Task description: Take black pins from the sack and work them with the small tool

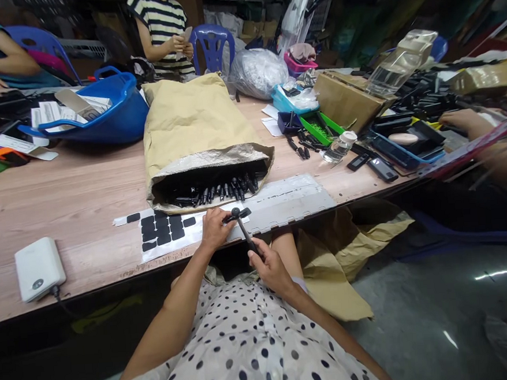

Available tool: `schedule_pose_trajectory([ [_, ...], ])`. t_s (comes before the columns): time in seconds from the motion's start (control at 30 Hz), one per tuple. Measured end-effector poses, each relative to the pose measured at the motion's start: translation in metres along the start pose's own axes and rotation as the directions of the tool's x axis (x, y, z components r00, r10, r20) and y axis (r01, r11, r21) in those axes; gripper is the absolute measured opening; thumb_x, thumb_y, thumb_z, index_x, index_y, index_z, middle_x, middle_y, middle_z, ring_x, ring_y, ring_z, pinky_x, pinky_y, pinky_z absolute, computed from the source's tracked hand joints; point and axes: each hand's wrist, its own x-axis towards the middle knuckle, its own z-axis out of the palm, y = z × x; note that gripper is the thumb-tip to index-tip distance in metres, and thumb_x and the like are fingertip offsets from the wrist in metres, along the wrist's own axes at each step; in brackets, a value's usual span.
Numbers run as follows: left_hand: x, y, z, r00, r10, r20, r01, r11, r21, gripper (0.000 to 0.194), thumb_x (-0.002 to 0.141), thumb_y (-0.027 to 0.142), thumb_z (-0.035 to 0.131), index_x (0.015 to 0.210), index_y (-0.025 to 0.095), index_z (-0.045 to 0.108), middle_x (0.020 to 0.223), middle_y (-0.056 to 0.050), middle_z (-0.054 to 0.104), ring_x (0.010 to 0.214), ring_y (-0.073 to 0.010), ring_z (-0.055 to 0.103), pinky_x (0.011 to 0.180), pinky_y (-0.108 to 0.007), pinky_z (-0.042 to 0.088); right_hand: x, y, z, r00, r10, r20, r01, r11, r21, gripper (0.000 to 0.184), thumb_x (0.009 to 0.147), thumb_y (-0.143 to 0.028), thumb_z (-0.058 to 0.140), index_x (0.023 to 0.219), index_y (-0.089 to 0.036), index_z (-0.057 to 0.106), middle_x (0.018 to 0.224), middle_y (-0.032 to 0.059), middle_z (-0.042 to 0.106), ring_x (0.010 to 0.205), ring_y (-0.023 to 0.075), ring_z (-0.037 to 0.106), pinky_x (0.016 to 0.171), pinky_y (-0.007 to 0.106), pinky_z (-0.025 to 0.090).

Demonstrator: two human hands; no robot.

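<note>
My right hand [271, 268] is closed around the dark handle of a small hammer [244, 232], its round head up over the table's front edge. Just left of that head, my left hand [216, 229] pinches a small black plastic piece [229, 218]; its far part lies behind the hammer head. Under and beside my left hand is a white sheet [191, 240] bearing rows of black rounded stickers [163, 226]. Directly beyond, a large tan paper sack [196, 119] lies with its mouth towards me, full of black pen-like plastic parts [223, 191].
A flat grey board [295, 201] lies at the table edge. White power bank [40, 268] with a cable sits left, a blue basin [101, 117] behind. Green tray [321, 127], bottle [340, 148] and black parts fill the right. Other people work across the table and at right.
</note>
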Motion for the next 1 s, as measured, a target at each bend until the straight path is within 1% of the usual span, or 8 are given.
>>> schedule_pose_trajectory([
  [0.1, 0.000, 0.002, 0.000, 1.000, -0.012, -0.001, 0.012, 1.000, 0.002, 0.013, 0.082, 0.024, 0.069, 0.093, 0.026, 0.075, 0.086, -0.003, 0.066, 0.090, -0.0244, 0.055, 0.084, -0.039, 0.045, 0.000, 0.003, 0.003, 0.998, 0.047, 0.031, -0.048, 0.998, 0.035, 0.036, 0.090, -0.041, 0.055, 0.118, -0.020, 0.066, 0.066, -0.0026, 0.062, 0.059, 0.0136, 0.058, 0.054, 0.024, 0.048],
  [0.2, -0.001, 0.002, 0.000, 1.000, -0.002, -0.014, 0.002, 1.000, 0.004, 0.012, 0.082, 0.025, 0.069, 0.093, 0.026, 0.075, 0.086, -0.003, 0.067, 0.091, -0.0247, 0.056, 0.084, -0.039, 0.045, 0.001, 0.008, 0.002, 0.998, 0.064, 0.006, -0.064, 0.995, 0.082, 0.041, 0.090, -0.044, 0.055, 0.121, -0.020, 0.065, 0.073, -0.0004, 0.065, 0.062, 0.0141, 0.059, 0.055, 0.024, 0.049],
  [0.33, -0.002, -0.001, 0.001, 0.999, 0.019, -0.030, -0.019, 1.000, 0.006, 0.014, 0.080, 0.027, 0.071, 0.093, 0.025, 0.075, 0.086, -0.004, 0.067, 0.090, -0.0252, 0.056, 0.084, -0.040, 0.046, 0.008, 0.018, -0.006, 0.988, 0.039, -0.148, -0.031, 0.998, 0.061, 0.049, 0.090, -0.048, 0.057, 0.128, -0.018, 0.063, 0.094, 0.0059, 0.073, 0.077, 0.0175, 0.066, 0.069, 0.027, 0.055],
  [0.47, -0.002, -0.005, 0.003, 0.999, 0.037, -0.035, -0.037, 0.999, 0.010, 0.013, 0.080, 0.029, 0.071, 0.093, 0.026, 0.075, 0.084, -0.004, 0.067, 0.088, -0.0253, 0.056, 0.082, -0.039, 0.046, 0.018, 0.032, -0.018, 0.959, 0.009, -0.282, -0.026, 0.998, -0.056, 0.057, 0.088, -0.047, 0.059, 0.136, -0.016, 0.061, 0.107, 0.0099, 0.075, 0.089, 0.0213, 0.068, 0.079, 0.032, 0.057],
  [0.6, -0.002, -0.007, 0.003, 0.998, 0.053, -0.034, -0.053, 0.999, 0.000, 0.014, 0.082, 0.032, 0.069, 0.094, 0.026, 0.075, 0.083, -0.004, 0.066, 0.087, -0.0251, 0.055, 0.082, -0.039, 0.046, 0.023, 0.041, -0.022, 0.946, -0.012, -0.324, -0.029, 0.992, -0.121, 0.057, 0.087, -0.044, 0.059, 0.138, -0.017, 0.061, 0.108, 0.0093, 0.075, 0.095, 0.0237, 0.068, 0.087, 0.036, 0.057],
  [0.77, -0.006, -0.002, -0.004, 0.994, 0.103, 0.020, -0.102, 0.994, -0.032, 0.016, 0.085, 0.034, 0.068, 0.095, 0.025, 0.076, 0.086, -0.004, 0.068, 0.090, -0.0245, 0.057, 0.086, -0.040, 0.046, 0.028, 0.046, -0.017, 0.948, 0.012, -0.317, -0.045, 0.994, -0.097, 0.058, 0.086, -0.041, 0.060, 0.138, -0.016, 0.060, 0.114, 0.0098, 0.075, 0.108, 0.0255, 0.067, 0.096, 0.039, 0.056],
  [0.87, -0.019, 0.002, -0.008, 0.983, 0.166, 0.074, -0.163, 0.986, -0.046, 0.015, 0.086, 0.034, 0.067, 0.095, 0.026, 0.076, 0.095, -0.006, 0.070, 0.096, -0.0253, 0.059, 0.090, -0.042, 0.047, 0.028, 0.045, -0.014, 0.949, 0.026, -0.315, -0.049, 0.997, -0.065, 0.057, 0.086, -0.040, 0.059, 0.138, -0.016, 0.060, 0.124, 0.0106, 0.072, 0.118, 0.0263, 0.065, 0.103, 0.040, 0.053],
  [1.0, -0.051, 0.004, -0.007, 0.953, 0.285, 0.102, -0.287, 0.958, 0.003, 0.015, 0.085, 0.034, 0.067, 0.094, 0.027, 0.077, 0.131, -0.009, 0.064, 0.123, -0.0318, 0.054, 0.104, -0.051, 0.045, 0.026, 0.043, -0.012, 0.947, 0.023, -0.320, -0.042, 0.998, -0.053, 0.054, 0.088, -0.039, 0.056, 0.138, -0.019, 0.061, 0.138, 0.0093, 0.065, 0.129, 0.0274, 0.059, 0.113, 0.044, 0.046],
])
